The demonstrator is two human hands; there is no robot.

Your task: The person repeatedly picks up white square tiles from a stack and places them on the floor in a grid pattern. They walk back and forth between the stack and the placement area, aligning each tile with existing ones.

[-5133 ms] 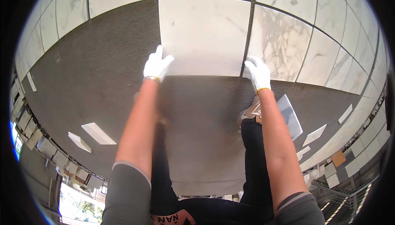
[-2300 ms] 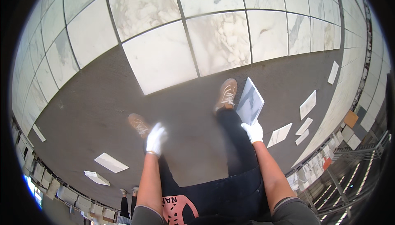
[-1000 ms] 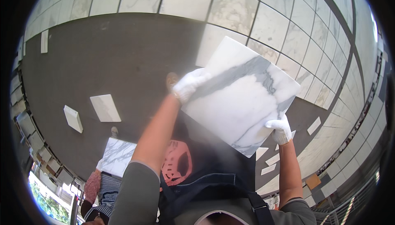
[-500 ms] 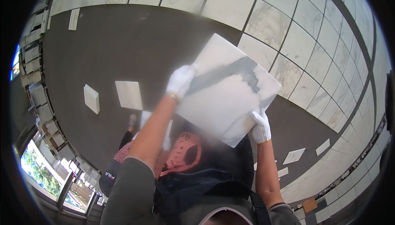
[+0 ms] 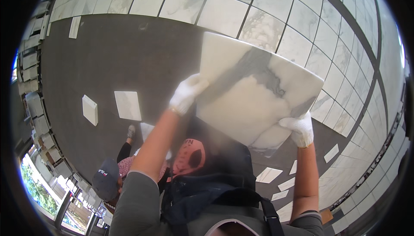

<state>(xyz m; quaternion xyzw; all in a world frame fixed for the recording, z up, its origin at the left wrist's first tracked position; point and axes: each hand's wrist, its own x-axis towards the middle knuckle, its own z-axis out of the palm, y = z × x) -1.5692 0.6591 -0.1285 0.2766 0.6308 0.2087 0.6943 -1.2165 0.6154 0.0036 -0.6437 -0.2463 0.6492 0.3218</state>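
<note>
A person carries a square marble tile [image 5: 254,93] in both gloved hands, well above a dark grey floor [image 5: 125,59]. The tile is white with a broad grey vein and sits tilted, its far corner raised and its near edge low, close to the chest. The left hand [image 5: 186,93] grips the tile's left edge, fingers curled closed round the rim; the thumb cannot be made out. The right hand [image 5: 299,128] holds the lower right corner, fingers wrapped shut under and over the edge. Holding opposite sides in this way probably spreads the weight and keeps the slab from twisting, and the tilt likely lets the carrier see the ground past it.

Along the top and right, the floor is already covered with a grid of laid tiles [image 5: 224,16], matching in colour and separated by dark joints. On the bare grey area lie loose tiles [image 5: 127,105], well apart from the carried one, and small offcuts [image 5: 269,174] lie near the lower right. A second person in a dark cap [image 5: 105,183] crouches at lower left, beside the carrier's left forearm. Stacked tiles line the left rim of the view.
</note>
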